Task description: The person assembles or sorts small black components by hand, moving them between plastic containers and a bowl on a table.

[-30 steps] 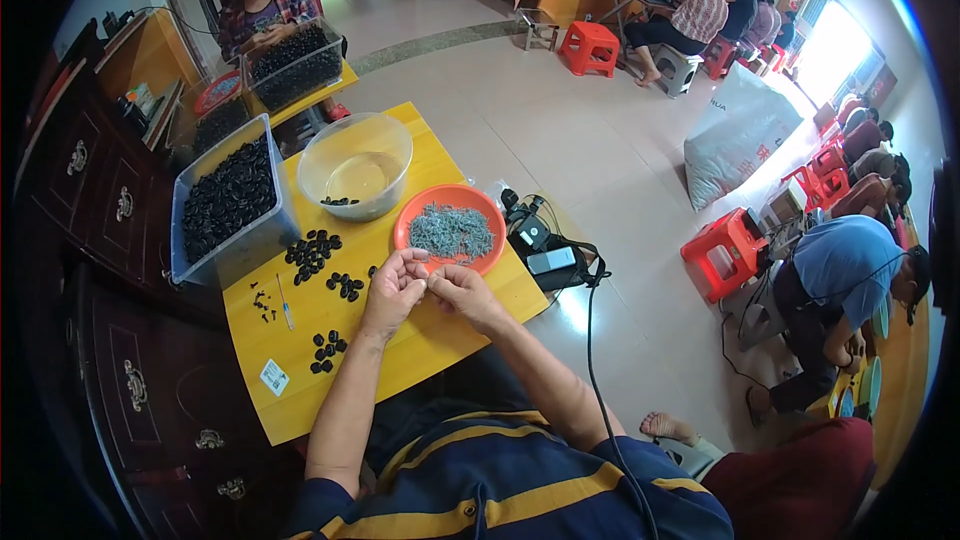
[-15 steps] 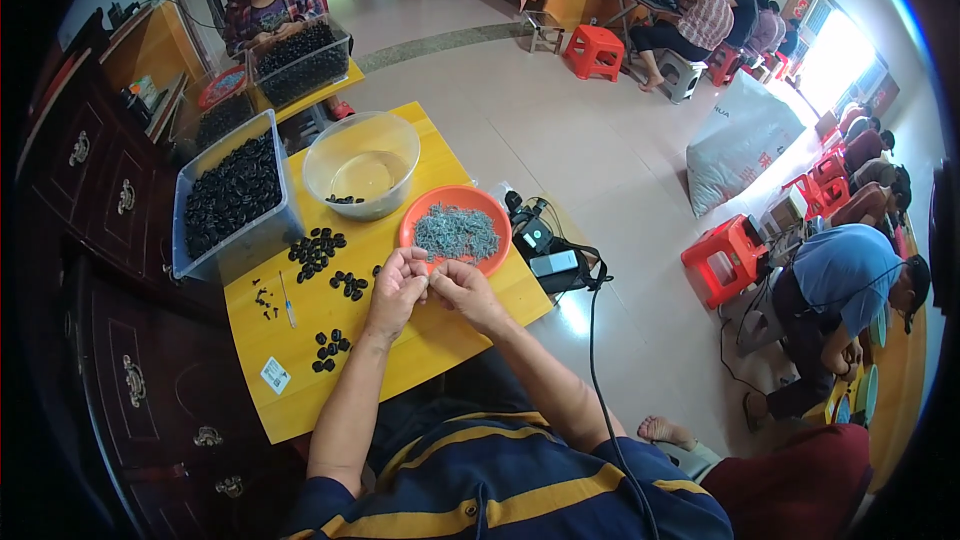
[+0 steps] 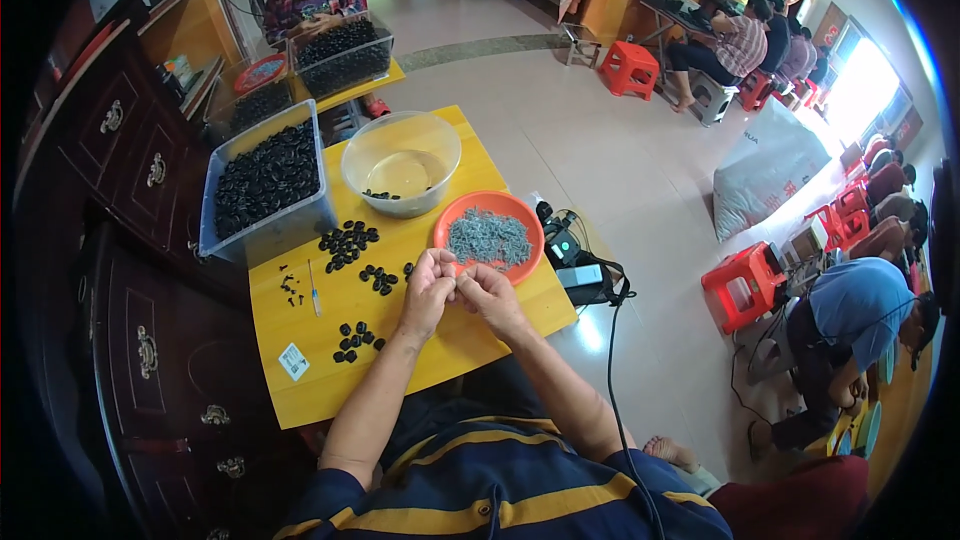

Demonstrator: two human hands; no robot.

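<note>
Left hand (image 3: pixel 428 292) and right hand (image 3: pixel 492 300) meet at pinched fingertips; any held item cannot be discerned. Nearby grey pieces (image 3: pixel 490 239) seem light, best taken by fingertip.

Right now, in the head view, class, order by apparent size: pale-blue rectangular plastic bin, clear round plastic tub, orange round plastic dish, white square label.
1. Pale-blue bin
2. Clear tub and orange dish: too alike to rank
3. White label
</note>
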